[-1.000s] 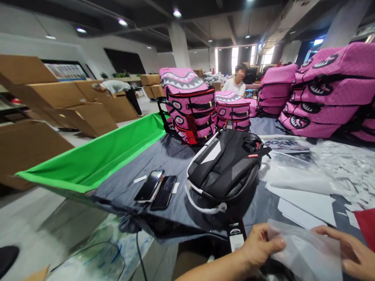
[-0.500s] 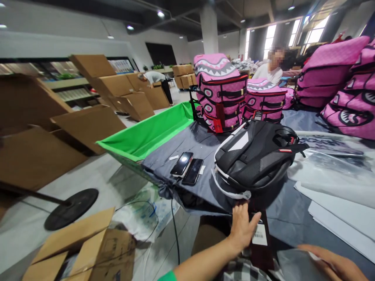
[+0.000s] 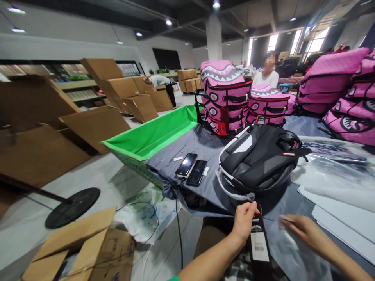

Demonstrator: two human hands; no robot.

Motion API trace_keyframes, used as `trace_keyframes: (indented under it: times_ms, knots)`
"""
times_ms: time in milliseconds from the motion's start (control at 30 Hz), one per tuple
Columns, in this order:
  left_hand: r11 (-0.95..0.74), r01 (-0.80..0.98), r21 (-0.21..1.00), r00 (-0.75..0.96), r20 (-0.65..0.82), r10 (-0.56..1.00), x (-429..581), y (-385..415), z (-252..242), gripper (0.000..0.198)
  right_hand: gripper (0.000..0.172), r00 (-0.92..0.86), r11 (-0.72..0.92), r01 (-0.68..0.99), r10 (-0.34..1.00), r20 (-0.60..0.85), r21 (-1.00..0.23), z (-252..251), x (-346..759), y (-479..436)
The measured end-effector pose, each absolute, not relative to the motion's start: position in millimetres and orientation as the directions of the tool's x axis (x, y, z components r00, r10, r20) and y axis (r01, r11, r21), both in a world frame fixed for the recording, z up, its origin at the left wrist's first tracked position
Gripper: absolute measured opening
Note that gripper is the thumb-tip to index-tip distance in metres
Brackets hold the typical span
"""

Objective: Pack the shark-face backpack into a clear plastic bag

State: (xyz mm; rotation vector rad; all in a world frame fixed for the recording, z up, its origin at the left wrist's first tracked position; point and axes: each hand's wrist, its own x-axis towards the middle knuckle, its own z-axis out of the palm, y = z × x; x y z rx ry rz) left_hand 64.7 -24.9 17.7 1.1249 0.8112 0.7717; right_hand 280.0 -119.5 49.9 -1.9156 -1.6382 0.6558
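Observation:
A black backpack (image 3: 259, 158) with white piping lies on the grey-covered table (image 3: 205, 146). From its near end hangs a long black tag (image 3: 259, 244) with a white barcode label. My left hand (image 3: 244, 220) is closed, pinching the top of that tag just below the backpack. My right hand (image 3: 303, 232) reaches in from the right with its fingers closed on the edge of a clear plastic bag (image 3: 290, 253) that lies under it at the table's front edge.
Two phones (image 3: 191, 169) lie left of the backpack. Pink shark-face backpacks (image 3: 225, 97) stand behind it and pile up at right (image 3: 345, 97). A seated person (image 3: 268, 74) is at the back. Green cloth (image 3: 152, 134), cardboard boxes (image 3: 96, 125) and a stand base (image 3: 73, 207) fill the left.
My left hand has gone from flat and open to pinching the tag's top. My right hand has moved up and left with the plastic bag. The view has shifted slightly.

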Motion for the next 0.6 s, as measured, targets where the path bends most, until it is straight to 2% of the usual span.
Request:
trace_keyframes:
  times_ms: [100, 200, 267, 333, 400, 433, 500, 533, 600]
  knots:
    - [0.188, -0.112, 0.976, 0.509, -0.106, 0.854, 63.2, -39.5, 27.8, 0.069, 0.059, 0.187, -0.136, 0.655, 0.982, -0.016, -0.743, 45.5, 251.1, -75.8]
    - [-0.066, 0.114, 0.991, 0.526, -0.004, 0.850, 59.6, -50.2, 27.0, 0.038, 0.063, 0.252, -0.144, 0.629, 0.967, 0.025, -0.764, 44.9, 240.3, -55.5]
    - [-0.277, 0.286, 0.917, 0.582, 0.063, 0.811, 59.3, -54.1, 21.9, 0.016, 0.064, 0.260, -0.136, 0.581, 0.965, 0.025, -0.802, 49.3, 236.7, -54.1]
    - [-0.452, 0.390, 0.802, 0.655, 0.103, 0.749, 61.3, -57.2, 16.7, 0.035, 0.060, 0.266, -0.145, 0.514, 0.964, -0.003, -0.845, 56.5, 230.8, -56.8]
    - [-0.543, 0.415, 0.731, 0.697, 0.129, 0.706, 62.4, -60.7, 13.8, 0.053, 0.051, 0.307, -0.165, 0.496, 0.952, -0.005, -0.852, 63.7, 222.5, -58.8]
    - [-0.552, 0.398, 0.733, 0.701, 0.146, 0.698, 61.4, -62.3, 13.3, 0.054, 0.047, 0.334, -0.173, 0.509, 0.942, 0.008, -0.843, 66.4, 218.5, -58.8]
    - [-0.492, 0.308, 0.814, 0.654, 0.194, 0.731, 56.0, -64.3, 13.3, 0.044, 0.041, 0.372, -0.186, 0.537, 0.928, 0.034, -0.823, 68.8, 213.0, -57.3]
    - [-0.409, 0.248, 0.878, 0.587, 0.200, 0.785, 52.5, -64.0, 13.1, 0.038, 0.040, 0.380, -0.195, 0.532, 0.925, 0.027, -0.824, 68.4, 212.2, -56.1]
    - [-0.132, 0.091, 0.987, 0.398, 0.086, 0.913, 47.1, -60.5, 11.5, 0.035, 0.041, 0.376, -0.231, 0.482, 0.926, -0.038, -0.845, 65.1, 214.4, -54.4]
